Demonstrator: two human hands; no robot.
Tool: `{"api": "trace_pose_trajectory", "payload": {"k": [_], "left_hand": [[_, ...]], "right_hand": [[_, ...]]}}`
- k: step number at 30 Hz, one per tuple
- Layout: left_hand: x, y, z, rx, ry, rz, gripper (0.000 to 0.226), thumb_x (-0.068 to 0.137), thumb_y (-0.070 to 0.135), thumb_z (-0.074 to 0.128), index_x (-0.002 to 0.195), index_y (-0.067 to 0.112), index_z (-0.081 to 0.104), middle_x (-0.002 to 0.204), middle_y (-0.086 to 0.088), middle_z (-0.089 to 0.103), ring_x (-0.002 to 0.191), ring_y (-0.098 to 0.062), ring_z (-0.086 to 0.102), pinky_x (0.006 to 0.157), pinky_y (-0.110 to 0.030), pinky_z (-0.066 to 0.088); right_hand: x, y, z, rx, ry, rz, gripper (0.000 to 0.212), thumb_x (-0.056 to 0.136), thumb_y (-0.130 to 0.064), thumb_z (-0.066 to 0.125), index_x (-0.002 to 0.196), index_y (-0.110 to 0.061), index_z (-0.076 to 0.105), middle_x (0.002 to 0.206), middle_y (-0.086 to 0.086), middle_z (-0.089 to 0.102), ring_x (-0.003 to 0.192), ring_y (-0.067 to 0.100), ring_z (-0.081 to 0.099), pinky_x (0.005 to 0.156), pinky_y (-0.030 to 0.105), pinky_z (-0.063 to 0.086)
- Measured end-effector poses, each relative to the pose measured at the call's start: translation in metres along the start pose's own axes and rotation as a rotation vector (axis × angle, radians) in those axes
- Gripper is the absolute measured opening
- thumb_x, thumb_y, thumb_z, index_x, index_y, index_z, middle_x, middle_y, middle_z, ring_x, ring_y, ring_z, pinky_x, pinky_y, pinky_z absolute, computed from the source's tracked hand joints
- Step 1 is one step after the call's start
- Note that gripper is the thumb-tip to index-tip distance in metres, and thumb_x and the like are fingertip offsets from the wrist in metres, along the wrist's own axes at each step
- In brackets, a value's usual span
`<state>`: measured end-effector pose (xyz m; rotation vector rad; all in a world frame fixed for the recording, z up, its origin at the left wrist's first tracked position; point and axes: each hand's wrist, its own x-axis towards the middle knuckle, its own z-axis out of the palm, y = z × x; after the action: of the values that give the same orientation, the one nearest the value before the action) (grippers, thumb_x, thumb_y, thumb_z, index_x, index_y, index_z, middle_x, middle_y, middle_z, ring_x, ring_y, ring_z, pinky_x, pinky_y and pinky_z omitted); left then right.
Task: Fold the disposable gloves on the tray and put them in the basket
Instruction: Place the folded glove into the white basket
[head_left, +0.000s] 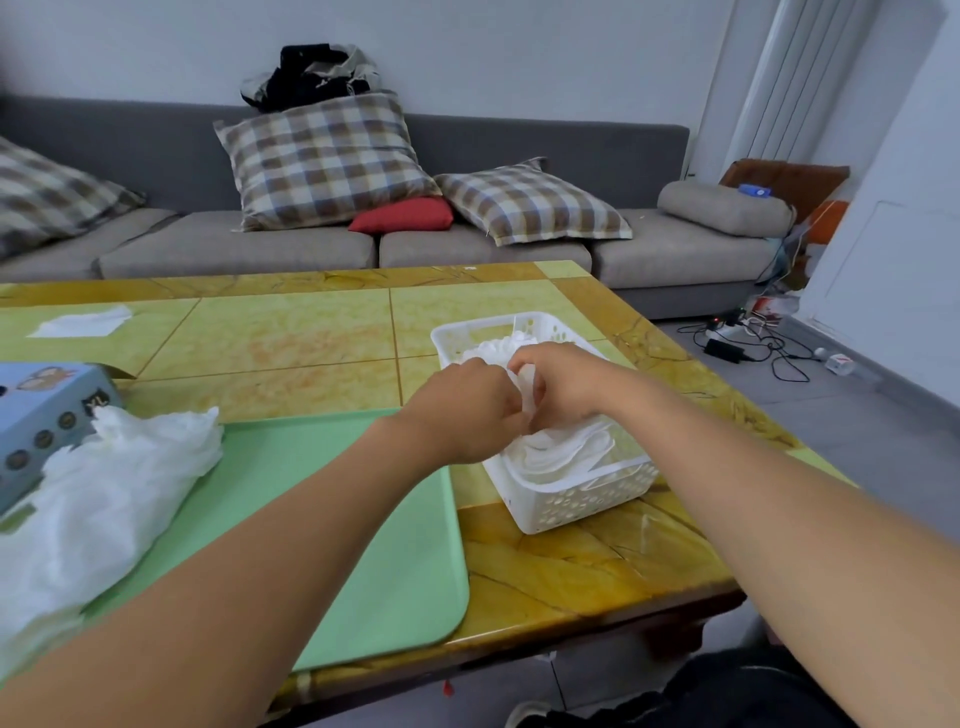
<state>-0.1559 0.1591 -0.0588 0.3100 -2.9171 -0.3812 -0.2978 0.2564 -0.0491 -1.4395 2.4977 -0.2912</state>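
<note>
Both bare forearms are reaching forward and converging toward the middle. The left hand is lying back-up with its fingers curling downward, and the right hand is sitting just beside it, nearly touching, its fingers also curling inward. Both hands are pinching a thin white glove between them.

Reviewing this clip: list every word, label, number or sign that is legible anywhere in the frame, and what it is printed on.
"XL": on a dark label on the side of the blue box at the table's left edge, beside the green tray.
Round badges on the same box: too small and blurred to read.
Small white carton on the floor, with red marking: unreadable.
White basket, tray, gloves: no text visible.
</note>
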Motion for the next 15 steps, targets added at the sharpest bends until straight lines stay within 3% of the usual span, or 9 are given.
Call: {"api": "trace_pose_trajectory", "payload": {"k": [2,4,7,10,12,15], "left_hand": [[0.003,0.008,0.000,0.031,0.063,-0.043,0.028,0.088,0.037,0.061,0.075,0.015,0.072,0.075,-0.004,0.068,0.070,-0.024,0.062,0.059,-0.036,0.051],[0.007,0.012,0.001,0.095,0.094,-0.084,0.032,0.086,0.045,0.062,0.073,0.016,0.065,0.074,-0.001,0.062,0.071,-0.022,0.058,0.056,-0.031,0.041],[0.012,0.010,0.000,0.264,0.074,-0.121,0.044,0.079,0.062,0.063,0.069,0.021,0.048,0.074,0.004,0.053,0.076,-0.020,0.050,0.071,-0.034,0.034],[0.014,0.005,-0.001,0.275,-0.001,-0.166,0.049,0.071,0.069,0.066,0.074,0.023,0.048,0.080,0.005,0.055,0.084,-0.021,0.050,0.079,-0.040,0.035],[0.014,0.005,-0.002,0.240,-0.028,-0.188,0.048,0.071,0.066,0.068,0.077,0.022,0.050,0.080,0.006,0.055,0.086,-0.021,0.050,0.085,-0.043,0.037],[0.014,0.008,-0.003,0.208,-0.057,-0.209,0.054,0.070,0.064,0.071,0.094,0.020,0.050,0.090,0.006,0.057,0.092,-0.020,0.049,0.100,-0.050,0.034]], "right_hand": [[0.000,0.000,-0.001,0.028,-0.048,0.009,0.097,0.073,-0.029,0.090,0.152,-0.032,0.033,0.080,-0.023,0.039,0.085,0.013,0.051,0.068,0.023,0.041],[-0.002,-0.001,-0.002,0.046,-0.076,-0.006,0.107,0.079,-0.025,0.086,0.160,-0.029,0.016,0.078,-0.021,0.040,0.074,0.005,0.049,0.070,0.023,0.042],[-0.005,0.001,-0.004,0.052,-0.078,0.002,0.111,0.077,-0.022,0.087,0.159,-0.024,0.012,0.084,-0.019,0.046,0.074,-0.002,0.049,0.072,0.024,0.045],[-0.004,0.005,-0.007,0.069,-0.030,0.005,0.114,0.070,-0.021,0.092,0.158,-0.022,0.018,0.091,-0.018,0.046,0.079,0.000,0.051,0.065,0.018,0.040],[-0.002,0.005,-0.007,0.059,-0.045,0.005,0.122,0.066,-0.030,0.094,0.161,-0.025,0.018,0.104,-0.014,0.048,0.095,0.006,0.054,0.075,0.019,0.042],[-0.001,0.002,-0.008,-0.012,-0.081,0.007,0.124,0.056,-0.047,0.095,0.158,-0.033,0.025,0.128,-0.008,0.043,0.124,0.017,0.047,0.098,0.034,0.047]]}}
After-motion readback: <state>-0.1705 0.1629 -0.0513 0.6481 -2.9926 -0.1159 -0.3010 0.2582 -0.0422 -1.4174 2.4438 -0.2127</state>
